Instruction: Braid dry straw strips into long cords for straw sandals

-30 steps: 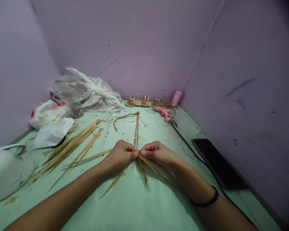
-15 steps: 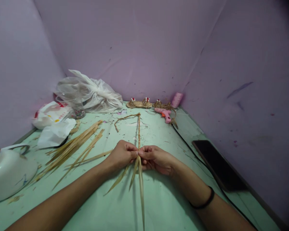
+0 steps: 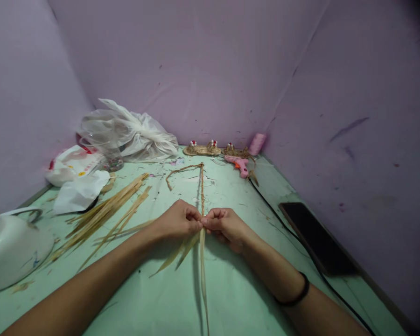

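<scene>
A thin braid of dried plant fibre (image 3: 202, 191) runs straight back from my fingers to a fixed point on the table, where its tail bends off to the left. At the braid's near end, my left hand (image 3: 182, 219) pinches the fibre strips from the left. My right hand (image 3: 226, 226) is closed on the same spot, thumb and forefinger touching the left fingertips. One long loose strip (image 3: 203, 280) hangs toward me below the hands. Two shorter strips (image 3: 175, 257) slant down to the left under my left hand. The exact crossing of strips is hidden by the fingers.
Several dried strips (image 3: 105, 217) lie on the green table at left, near a white bowl-like object (image 3: 16, 252). Plastic bags (image 3: 140, 135) sit behind. A pink glue gun (image 3: 238, 164), pink thread spool (image 3: 257, 144) and woven slippers (image 3: 203, 150) stand by the wall; a phone (image 3: 317, 238) lies right.
The shorter middle strip has swung left, beside the other strip under my left hand. Both hands stay at the braid's end, with the right fingers shifted slightly.
</scene>
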